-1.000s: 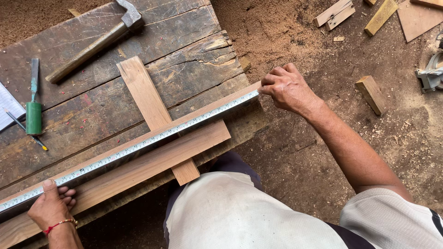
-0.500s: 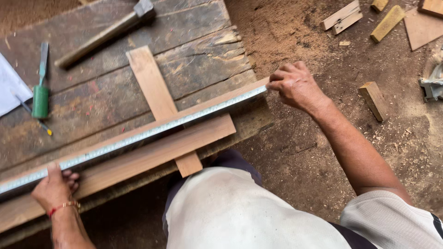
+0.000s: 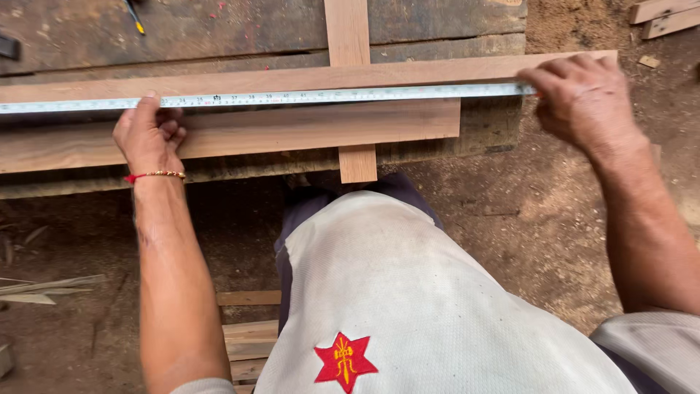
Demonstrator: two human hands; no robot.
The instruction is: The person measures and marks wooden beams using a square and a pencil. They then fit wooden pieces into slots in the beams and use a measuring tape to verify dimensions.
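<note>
Tape measure (image 3: 292, 97) lay stretched flat along the upper long board (image 3: 292, 76), long axis running left to right across the view, from past the left frame edge to the board's right end. Both hands sat on it, one toward each end of the span.

Left hand (image 3: 149, 135): thumb tip pressed down on the tape, remaining fingers (image 3: 171, 135) curled narrow beneath, resting against the lower long board (image 3: 292, 128). The tape ran away from this thumb to either side; most of the visible blade lay to its right. A red bracelet (image 3: 153, 175) circled the wrist.

Right hand (image 3: 583, 98): fingers bunched close, pinching or pinning the tape's end at the board's right end. The exact grip was hidden under the knuckles; whether the hook was caught on the edge could not be told.

A short cross board (image 3: 348, 33) lay under both long boards, at right angles, between the two hands, nearer the right. All rested on the worn bench (image 3: 219, 29). Sawdust floor (image 3: 525, 219) below.
</note>
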